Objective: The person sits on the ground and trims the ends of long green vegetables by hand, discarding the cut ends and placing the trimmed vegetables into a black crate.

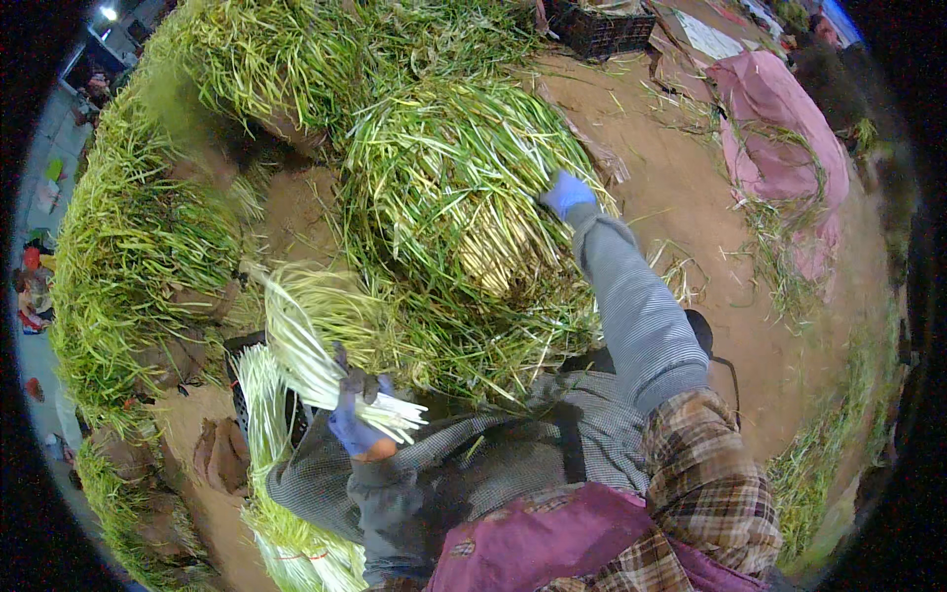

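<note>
My left hand, in a blue glove with dark fingers, is closed around a bunch of pale-stemmed leafy greens, at the lower left before my lap. The pale stem ends point right, the leafy tops up and left, somewhat blurred. My right hand, also blue-gloved, reaches to the right side of a big heap of long green and yellowish stalks; its fingertips are partly hidden among the leaves, so its grip is unclear. Beside my left knee lie more pale stalks, and banded bundles are below them.
Large piles of greens stand along the left. A black plastic crate is at the top, and a pink cloth lies on the brown floor at the right. A brown sack lies left of my knee. Loose leaves are scattered at the right.
</note>
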Demonstrator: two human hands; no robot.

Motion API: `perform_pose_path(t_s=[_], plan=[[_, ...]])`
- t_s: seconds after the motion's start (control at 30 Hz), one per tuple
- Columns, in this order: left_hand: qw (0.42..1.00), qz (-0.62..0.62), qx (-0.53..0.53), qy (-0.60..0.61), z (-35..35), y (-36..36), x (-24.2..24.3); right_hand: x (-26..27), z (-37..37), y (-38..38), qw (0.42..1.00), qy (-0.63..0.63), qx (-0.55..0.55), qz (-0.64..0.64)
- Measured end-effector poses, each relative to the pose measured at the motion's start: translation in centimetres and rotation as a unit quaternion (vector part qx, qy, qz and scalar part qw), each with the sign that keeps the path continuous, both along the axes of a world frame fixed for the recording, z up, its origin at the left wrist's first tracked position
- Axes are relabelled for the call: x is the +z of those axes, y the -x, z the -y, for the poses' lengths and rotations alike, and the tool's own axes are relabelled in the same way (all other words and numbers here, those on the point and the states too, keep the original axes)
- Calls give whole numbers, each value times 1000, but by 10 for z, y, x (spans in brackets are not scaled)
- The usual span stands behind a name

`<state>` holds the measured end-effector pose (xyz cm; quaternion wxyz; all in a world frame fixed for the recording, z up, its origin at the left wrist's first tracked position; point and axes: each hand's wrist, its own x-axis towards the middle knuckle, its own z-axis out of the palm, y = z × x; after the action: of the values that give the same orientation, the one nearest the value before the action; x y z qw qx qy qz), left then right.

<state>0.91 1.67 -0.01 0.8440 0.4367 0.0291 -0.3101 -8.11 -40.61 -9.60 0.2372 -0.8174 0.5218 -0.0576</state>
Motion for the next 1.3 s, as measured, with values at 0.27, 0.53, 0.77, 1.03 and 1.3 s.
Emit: perform_pose_path(t_s=[0.27, 0.53, 0.77, 1.03, 1.3], plan=[[995, -85, 28, -47, -3, 19, -16, 54, -73, 4, 908, 321, 177, 202], [988, -110, -5, 108, -29, 26, -13, -3, -213, 48, 836, -8, 502, -220], [997, -72, 0, 37, -50, 24, -13, 52, -176, 39, 927, -81, 339, 140], [978, -115, -122, 122, -25, 38, -28, 15, -133, -40, 951, 145, 226, -157], [992, -111, -16, 62, 7, 32, -22, 50, -190, -2, 931, -77, 269, 235]])
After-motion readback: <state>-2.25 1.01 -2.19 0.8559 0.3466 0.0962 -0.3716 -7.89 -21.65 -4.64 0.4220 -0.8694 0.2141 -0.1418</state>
